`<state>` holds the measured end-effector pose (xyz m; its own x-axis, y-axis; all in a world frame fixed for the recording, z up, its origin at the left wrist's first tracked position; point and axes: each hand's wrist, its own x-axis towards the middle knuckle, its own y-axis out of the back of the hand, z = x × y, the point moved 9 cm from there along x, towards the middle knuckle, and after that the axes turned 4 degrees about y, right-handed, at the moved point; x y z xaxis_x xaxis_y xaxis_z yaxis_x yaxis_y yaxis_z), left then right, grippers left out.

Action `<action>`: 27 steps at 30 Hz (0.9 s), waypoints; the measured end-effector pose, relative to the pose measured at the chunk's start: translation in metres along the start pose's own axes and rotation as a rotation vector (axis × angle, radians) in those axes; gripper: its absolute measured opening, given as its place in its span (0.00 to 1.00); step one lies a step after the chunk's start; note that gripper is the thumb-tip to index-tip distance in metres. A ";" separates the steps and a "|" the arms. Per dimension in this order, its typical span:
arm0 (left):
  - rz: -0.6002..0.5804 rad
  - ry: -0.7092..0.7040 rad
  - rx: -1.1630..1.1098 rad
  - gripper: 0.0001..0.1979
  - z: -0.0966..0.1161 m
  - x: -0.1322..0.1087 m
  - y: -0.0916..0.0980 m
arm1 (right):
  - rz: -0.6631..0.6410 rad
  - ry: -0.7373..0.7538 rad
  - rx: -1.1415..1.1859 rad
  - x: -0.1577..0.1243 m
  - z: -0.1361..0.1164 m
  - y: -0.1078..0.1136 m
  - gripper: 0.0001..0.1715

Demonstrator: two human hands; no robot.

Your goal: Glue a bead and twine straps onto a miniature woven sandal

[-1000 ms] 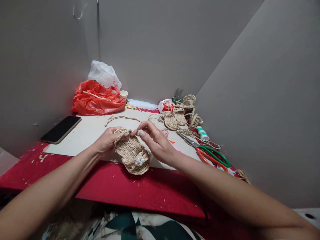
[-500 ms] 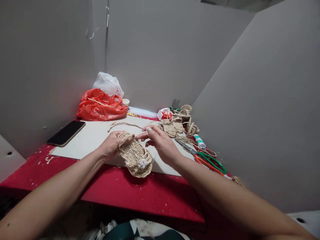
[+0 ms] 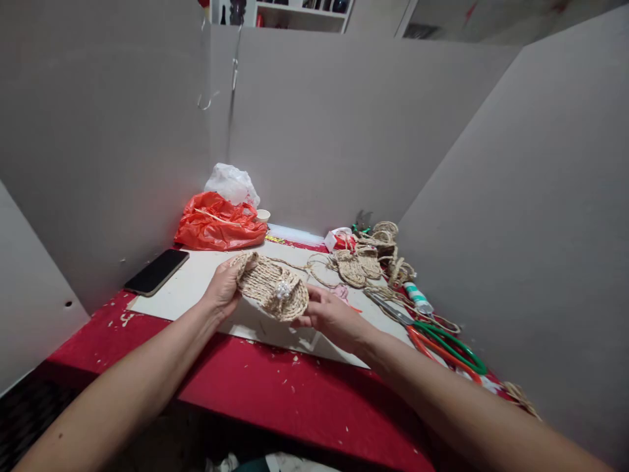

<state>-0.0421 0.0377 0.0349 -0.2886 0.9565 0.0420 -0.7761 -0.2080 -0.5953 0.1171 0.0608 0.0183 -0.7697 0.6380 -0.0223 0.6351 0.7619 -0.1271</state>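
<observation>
A small woven straw slipper [image 3: 260, 278], with a cluster of white beads on its strap, is held above the front of the white board [image 3: 196, 282]. My left hand [image 3: 225, 285] grips its raised left end, the thumb over the edge. At the beaded end, my right hand [image 3: 331, 314] has its fingers closed around the rim; some fingertips are hidden beneath the sole. Behind the right hand lies a pink item [image 3: 341, 292] that I cannot make out.
More woven slippers [image 3: 351, 267] and cord lie at the right, with scissors [image 3: 393, 308] with green and orange handles and a white-and-green bottle [image 3: 419, 298]. A phone [image 3: 157, 272] and red plastic bag [image 3: 221, 223] are on the left. Grey panels [image 3: 319, 131] enclose the table.
My right hand has come down from beside the slipper and taken its beaded end. The slipper has turned to lie more sideways. The camera view has tilted up and shifted left.
</observation>
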 end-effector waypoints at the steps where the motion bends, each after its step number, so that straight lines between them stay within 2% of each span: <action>1: 0.012 -0.007 0.001 0.16 0.000 0.001 0.002 | -0.024 -0.028 0.032 -0.002 0.005 -0.006 0.21; 5: 0.061 -0.036 0.009 0.17 0.001 0.002 0.007 | -0.073 -0.120 0.162 -0.004 0.024 -0.030 0.24; 8: 0.063 -0.041 0.015 0.16 0.002 0.001 0.007 | -0.043 -0.084 0.279 0.002 0.027 -0.037 0.21; 13: 0.010 -0.033 0.048 0.16 0.007 -0.001 -0.001 | 0.056 0.006 0.377 0.011 0.016 -0.026 0.16; 19: -0.058 -0.008 0.097 0.15 0.008 -0.003 -0.012 | 0.103 0.042 0.411 0.011 0.011 -0.016 0.15; 23: -0.057 0.017 0.098 0.16 0.004 -0.002 -0.012 | 0.124 0.105 0.338 0.010 0.006 -0.010 0.19; 27: -0.031 0.042 0.123 0.15 -0.002 0.000 -0.009 | 0.102 0.198 0.170 0.007 -0.003 -0.010 0.23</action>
<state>-0.0344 0.0394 0.0387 -0.2417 0.9700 0.0240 -0.8481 -0.1992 -0.4911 0.1060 0.0580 0.0222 -0.6646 0.7324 0.1481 0.6757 0.6736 -0.2995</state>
